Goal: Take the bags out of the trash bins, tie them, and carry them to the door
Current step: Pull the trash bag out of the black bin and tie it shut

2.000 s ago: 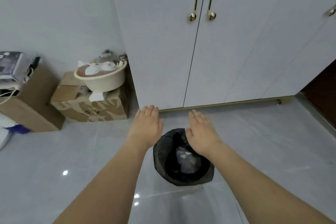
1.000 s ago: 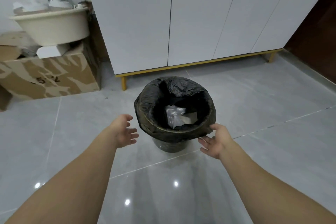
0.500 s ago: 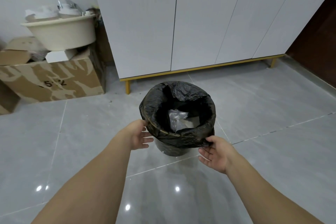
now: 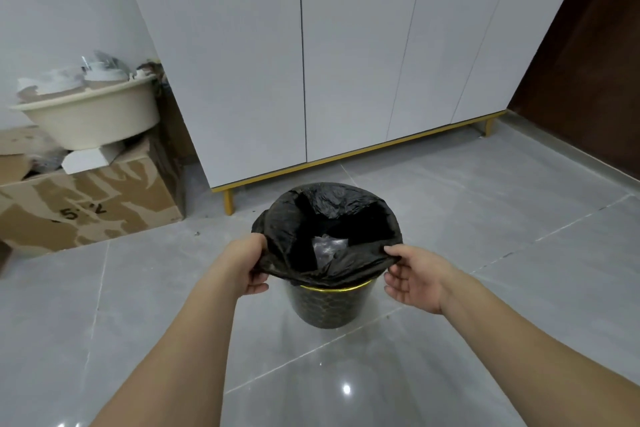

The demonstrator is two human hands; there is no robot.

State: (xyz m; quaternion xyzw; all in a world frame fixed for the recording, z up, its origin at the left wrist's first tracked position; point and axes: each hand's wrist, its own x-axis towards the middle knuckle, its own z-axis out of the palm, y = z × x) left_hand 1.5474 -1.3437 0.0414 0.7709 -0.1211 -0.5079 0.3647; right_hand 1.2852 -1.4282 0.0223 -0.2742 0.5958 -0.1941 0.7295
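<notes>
both hands pinch the black bin bag (image 4: 332,218) at its near edge, the left hand (image 4: 246,265) on the left side and the right hand (image 4: 414,279) on the right. the bag's body hangs straight down inside the black trash bin (image 4: 330,305) between them, near hem already off the gold rim, so i'd say the pull goes straight up

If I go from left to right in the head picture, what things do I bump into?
Cardboard box → left hand → black bag → right hand → brown door.
</notes>
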